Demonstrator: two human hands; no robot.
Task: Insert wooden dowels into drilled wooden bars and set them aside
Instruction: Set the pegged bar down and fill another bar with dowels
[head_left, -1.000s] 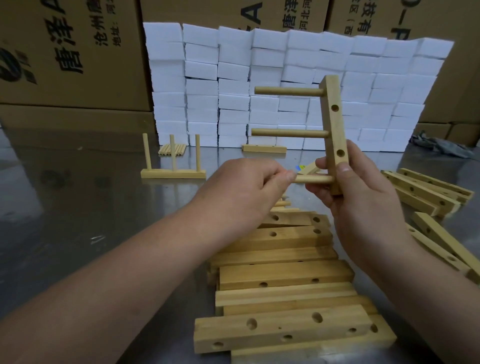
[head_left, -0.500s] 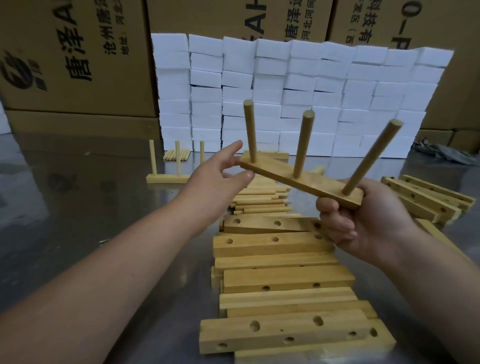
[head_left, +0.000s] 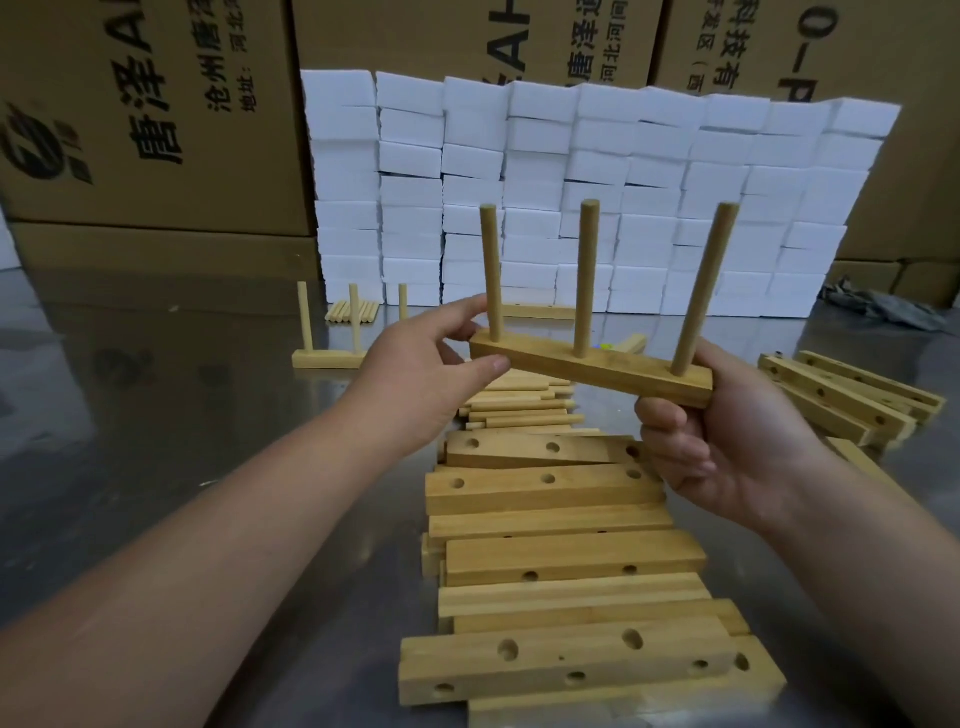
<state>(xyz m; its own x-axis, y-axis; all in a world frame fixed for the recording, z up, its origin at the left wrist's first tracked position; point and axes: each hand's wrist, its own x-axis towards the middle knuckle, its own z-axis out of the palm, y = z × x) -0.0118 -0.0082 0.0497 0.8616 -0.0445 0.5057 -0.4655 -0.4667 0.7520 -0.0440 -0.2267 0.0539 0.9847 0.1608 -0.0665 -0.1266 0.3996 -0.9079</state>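
Nearest, a row of pale drilled wooden bars (head_left: 561, 566) lies flat on the grey reflective metal surface (head_left: 208, 426). Above it, a rectangular wooden bar (head_left: 587, 366) carrying three upright round wooden dowels (head_left: 587, 270) is held clear of the surface, its right end lower. The left hand (head_left: 415, 374) pinches its left end between thumb and fingers (head_left: 460, 318), and the right hand (head_left: 727, 441) curls its fingers under the right end. Beyond lie loose wooden dowels (head_left: 519, 408), a finished three-dowel bar (head_left: 327, 358) standing at left, and a wall of white foam blocks (head_left: 597, 197).

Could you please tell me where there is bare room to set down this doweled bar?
The widest bare table for the doweled bar lies left of the drilled-bar pile, in front of the standing finished bar. The centre is crowded with bars and loose dowels; more bars line the right.
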